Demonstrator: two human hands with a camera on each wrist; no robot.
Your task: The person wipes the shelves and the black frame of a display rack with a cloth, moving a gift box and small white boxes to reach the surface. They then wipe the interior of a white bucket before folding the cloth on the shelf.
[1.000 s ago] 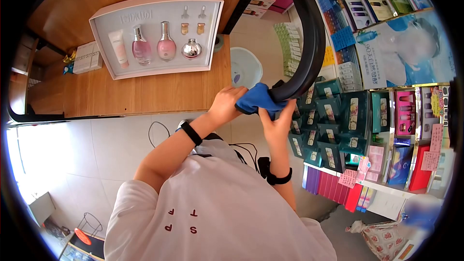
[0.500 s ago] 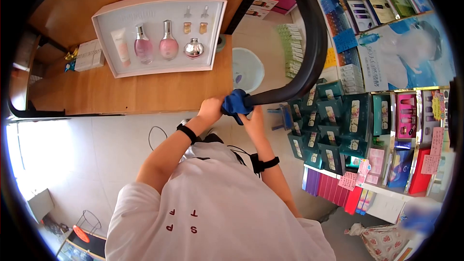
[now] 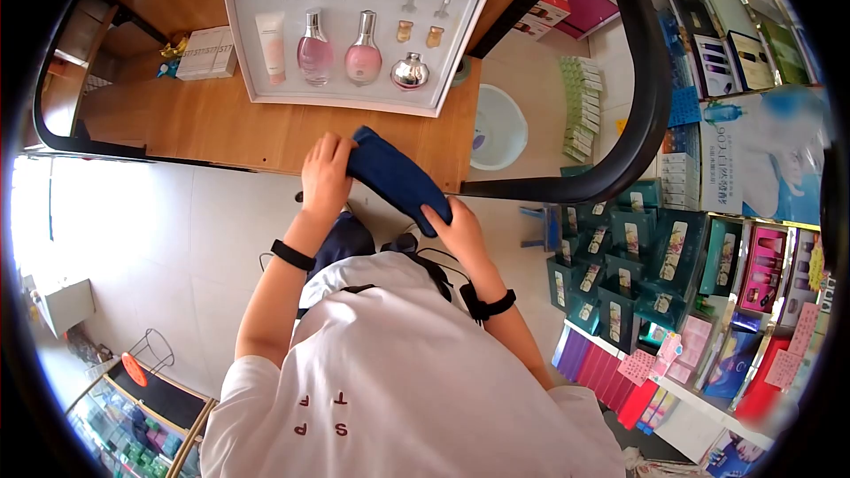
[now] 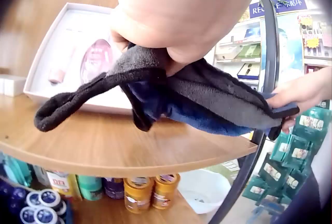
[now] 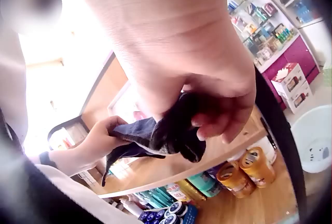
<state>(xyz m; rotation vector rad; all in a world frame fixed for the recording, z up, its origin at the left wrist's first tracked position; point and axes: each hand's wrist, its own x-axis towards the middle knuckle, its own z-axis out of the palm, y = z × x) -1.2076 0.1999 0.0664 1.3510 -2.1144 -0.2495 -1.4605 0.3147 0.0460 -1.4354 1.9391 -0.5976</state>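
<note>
A dark blue cloth (image 3: pixel 398 179) is stretched between both hands in front of the wooden shelf's edge (image 3: pixel 292 155). The left hand (image 3: pixel 326 179) grips its upper left end; the right hand (image 3: pixel 456 232) pinches the lower right end between thumb and fingers. In the left wrist view the cloth (image 4: pixel 212 97) shows a grey side with black edging, and one black-edged part hangs free to the left. The right wrist view shows the cloth (image 5: pixel 150 133) bunched under the right hand (image 5: pixel 192 78). Neither hand touches the curved black frame (image 3: pixel 651 80).
A gift box (image 3: pixel 345 102) with pink bottles stands on the shelf. A white basin (image 3: pixel 500 128) sits on the floor behind the black frame. Green boxes (image 3: pixel 677 248) crowd the display at the right. Orange jars (image 4: pixel 139 195) stand on a lower shelf.
Both hands have come off the black frame with the cloth and moved left, farther apart. The cloth, bunched around the frame before, is now spread out between them. The head view has shifted.
</note>
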